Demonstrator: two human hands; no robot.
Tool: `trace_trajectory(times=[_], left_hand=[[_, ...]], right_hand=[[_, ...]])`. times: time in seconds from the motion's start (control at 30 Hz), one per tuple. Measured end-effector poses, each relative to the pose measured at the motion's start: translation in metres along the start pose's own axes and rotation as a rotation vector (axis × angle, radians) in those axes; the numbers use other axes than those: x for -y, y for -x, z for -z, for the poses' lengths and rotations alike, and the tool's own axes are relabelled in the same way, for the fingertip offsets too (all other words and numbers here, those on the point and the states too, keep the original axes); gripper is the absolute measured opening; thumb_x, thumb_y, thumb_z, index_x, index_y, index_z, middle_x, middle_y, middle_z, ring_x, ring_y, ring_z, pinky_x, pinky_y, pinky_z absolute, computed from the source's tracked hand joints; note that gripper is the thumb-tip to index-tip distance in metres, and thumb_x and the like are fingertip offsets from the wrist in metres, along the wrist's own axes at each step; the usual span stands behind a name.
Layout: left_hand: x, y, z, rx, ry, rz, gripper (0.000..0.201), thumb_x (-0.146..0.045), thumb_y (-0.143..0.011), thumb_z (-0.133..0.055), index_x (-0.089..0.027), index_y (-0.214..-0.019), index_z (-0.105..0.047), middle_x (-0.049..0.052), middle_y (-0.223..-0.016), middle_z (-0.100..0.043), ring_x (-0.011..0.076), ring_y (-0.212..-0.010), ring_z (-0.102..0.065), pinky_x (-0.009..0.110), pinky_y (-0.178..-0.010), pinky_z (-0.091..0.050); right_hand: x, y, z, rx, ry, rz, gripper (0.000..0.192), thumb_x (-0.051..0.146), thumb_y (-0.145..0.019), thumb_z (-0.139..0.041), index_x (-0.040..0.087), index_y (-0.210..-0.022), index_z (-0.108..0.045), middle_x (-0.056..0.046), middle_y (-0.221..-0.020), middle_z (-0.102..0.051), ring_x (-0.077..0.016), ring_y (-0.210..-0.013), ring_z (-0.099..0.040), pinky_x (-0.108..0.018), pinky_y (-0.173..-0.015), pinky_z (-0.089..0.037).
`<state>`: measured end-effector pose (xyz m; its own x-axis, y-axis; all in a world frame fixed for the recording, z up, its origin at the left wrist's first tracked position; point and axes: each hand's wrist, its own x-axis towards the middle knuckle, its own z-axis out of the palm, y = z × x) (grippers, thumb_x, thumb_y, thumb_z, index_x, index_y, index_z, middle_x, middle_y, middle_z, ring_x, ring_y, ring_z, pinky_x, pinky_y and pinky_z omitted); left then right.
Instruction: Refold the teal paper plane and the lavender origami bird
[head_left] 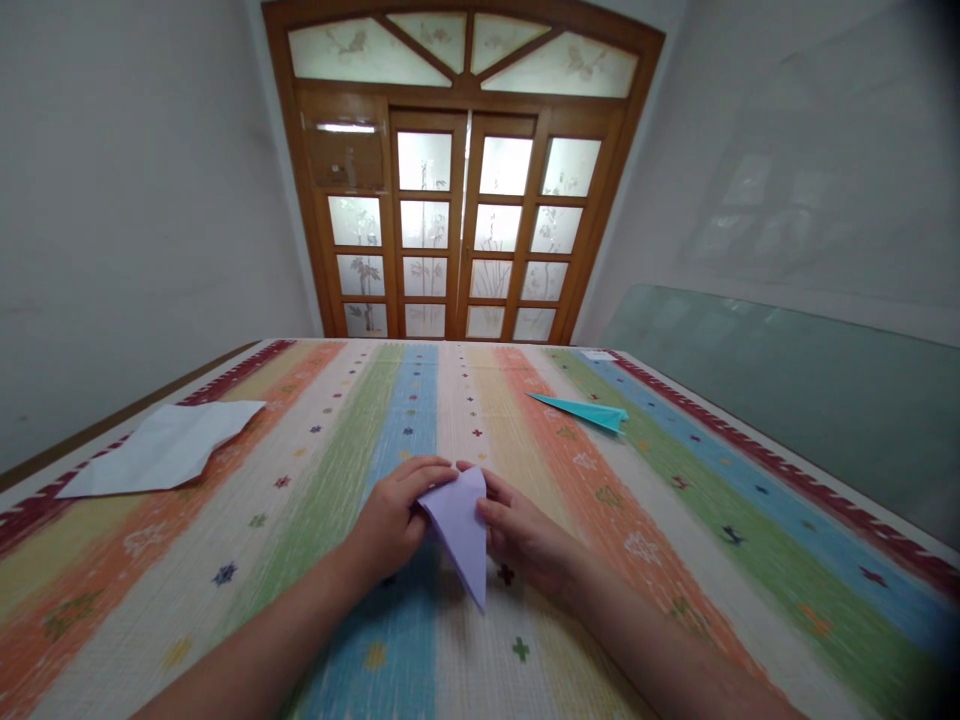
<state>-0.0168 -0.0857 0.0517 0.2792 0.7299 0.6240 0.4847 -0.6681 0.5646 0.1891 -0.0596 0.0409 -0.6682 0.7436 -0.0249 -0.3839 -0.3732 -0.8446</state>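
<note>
Between my two hands is a folded piece of light purple paper (466,530), its narrow point aimed down toward me. My left hand (397,510) grips its upper left edge, fingers over the far side and thumb beneath. On the other side, my right hand (517,520) pinches the upper right edge, thumb on the near face and the other fingers behind. The paper is held just over the striped tablecloth; whether its tip touches the cloth I cannot tell. Parts of the paper are hidden by my fingers.
A folded turquoise paper plane (585,412) lies at the right on the striped tablecloth (300,560). To the left lies a creased white sheet (165,445). A small white piece (598,355) sits at the far right edge. Beyond the table stand wooden glazed doors (465,220).
</note>
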Motion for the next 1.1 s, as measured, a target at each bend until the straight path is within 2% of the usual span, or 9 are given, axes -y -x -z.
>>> trace_trajectory(times=[0.2,0.4,0.5,0.6,0.7,0.8,0.87,1.0,1.1], left_hand=[[-0.006,0.000,-0.003,-0.047,0.113,0.125,0.036,-0.007,-0.079,-0.056,-0.023,-0.111,-0.064,0.004,-0.104,-0.067,0.0173,-0.092,-0.062,0.030,-0.080,-0.049],[0.005,0.002,-0.005,-0.069,0.016,0.189,0.041,-0.004,-0.078,-0.052,-0.022,-0.113,-0.061,0.004,-0.104,-0.066,0.0171,-0.091,-0.061,0.031,-0.080,-0.049],[0.005,0.001,-0.005,-0.193,-0.094,0.158,0.033,-0.009,-0.081,-0.056,-0.019,-0.113,-0.056,0.006,-0.105,-0.062,0.0190,-0.095,-0.059,0.032,-0.079,-0.050],[0.000,0.000,-0.001,-0.303,-0.281,0.026,0.011,-0.016,-0.085,-0.062,-0.018,-0.094,-0.057,0.006,-0.096,-0.060,0.0208,-0.092,-0.056,0.037,-0.083,-0.047],[-0.005,0.000,0.003,-0.196,-0.415,-0.125,0.006,-0.016,-0.089,-0.059,-0.019,-0.083,-0.059,0.005,-0.088,-0.061,0.0202,-0.087,-0.055,0.037,-0.081,-0.045],[-0.008,-0.001,0.001,-0.057,-0.469,-0.240,0.012,-0.015,-0.091,-0.056,-0.020,-0.096,-0.065,0.005,-0.091,-0.065,0.0205,-0.087,-0.056,0.038,-0.082,-0.046],[-0.009,-0.002,-0.003,0.002,-0.485,-0.274,0.015,-0.016,-0.092,-0.054,-0.019,-0.102,-0.065,0.007,-0.096,-0.067,0.0221,-0.090,-0.057,0.040,-0.084,-0.047],[-0.009,-0.001,-0.009,0.046,-0.433,-0.209,0.017,-0.013,-0.092,-0.050,-0.015,-0.099,-0.065,0.011,-0.098,-0.066,0.0242,-0.094,-0.058,0.041,-0.083,-0.050],[-0.007,0.000,-0.010,0.045,-0.353,-0.113,0.023,-0.009,-0.088,-0.050,-0.016,-0.106,-0.062,0.012,-0.105,-0.064,0.0250,-0.101,-0.058,0.042,-0.088,-0.050]], right_hand=[[-0.004,0.000,-0.001,0.049,0.019,0.001,0.050,0.034,-0.080,-0.076,0.022,-0.125,-0.057,-0.008,-0.115,-0.064,-0.0154,-0.092,-0.065,-0.023,-0.074,-0.051],[-0.008,-0.003,0.002,0.013,-0.029,0.000,0.040,0.040,-0.086,-0.068,0.023,-0.121,-0.056,-0.008,-0.108,-0.068,-0.0187,-0.090,-0.067,-0.027,-0.071,-0.052],[-0.009,-0.004,0.005,-0.069,-0.085,-0.042,0.039,0.046,-0.089,-0.063,0.021,-0.117,-0.058,-0.009,-0.104,-0.070,-0.0200,-0.088,-0.069,-0.030,-0.074,-0.053],[-0.007,-0.005,0.008,-0.103,-0.171,-0.108,0.045,0.053,-0.092,-0.054,0.015,-0.115,-0.061,-0.012,-0.100,-0.071,-0.0205,-0.084,-0.070,-0.033,-0.078,-0.054],[-0.003,-0.007,0.010,-0.091,-0.264,-0.100,0.046,0.051,-0.094,-0.051,0.013,-0.117,-0.062,-0.013,-0.105,-0.071,-0.0207,-0.090,-0.069,-0.034,-0.086,-0.053],[-0.003,-0.009,0.011,-0.097,-0.313,-0.057,0.043,0.048,-0.095,-0.052,0.012,-0.115,-0.064,-0.013,-0.107,-0.071,-0.0199,-0.092,-0.068,-0.034,-0.092,-0.050],[-0.006,-0.010,0.012,-0.093,-0.307,-0.055,0.044,0.049,-0.094,-0.052,0.011,-0.114,-0.064,-0.013,-0.103,-0.071,-0.0195,-0.088,-0.068,-0.034,-0.089,-0.051],[-0.011,-0.011,0.011,-0.102,-0.286,-0.010,0.037,0.049,-0.092,-0.056,0.018,-0.111,-0.063,-0.007,-0.097,-0.071,-0.0180,-0.080,-0.067,-0.033,-0.079,-0.053],[-0.009,-0.010,0.008,-0.128,-0.279,0.002,0.031,0.047,-0.091,-0.058,0.022,-0.109,-0.061,-0.004,-0.094,-0.069,-0.0153,-0.077,-0.065,-0.030,-0.073,-0.053]])
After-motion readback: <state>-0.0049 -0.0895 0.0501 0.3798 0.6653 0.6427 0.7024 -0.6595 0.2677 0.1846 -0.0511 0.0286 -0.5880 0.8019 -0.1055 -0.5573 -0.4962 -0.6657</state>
